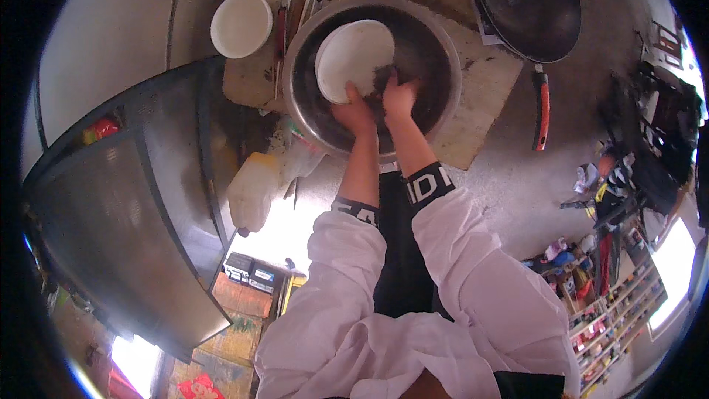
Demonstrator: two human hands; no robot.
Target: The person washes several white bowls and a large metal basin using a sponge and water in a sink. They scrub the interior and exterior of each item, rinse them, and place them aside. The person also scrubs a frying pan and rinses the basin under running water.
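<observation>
A wide metal basin (450,105) stands before me. Inside it, a white bowl (354,55) is tilted, its opening towards me. My left hand (354,113) grips the bowl's near rim, thumb on the inside. My right hand (400,98) holds a dark, blurred cloth or scrubber (383,76) against the bowl's right side. What lies deeper in the basin is too dark to make out. Another white bowl (241,25) stands apart, to the left of the basin.
The basin rests on a worn board (482,116). A frying pan (529,8) with a red and black handle lies at the upper right. Long-handled utensils (281,27) lie left of the basin. A plastic jug (253,191) is at the lower left, near a metal cabinet (127,221).
</observation>
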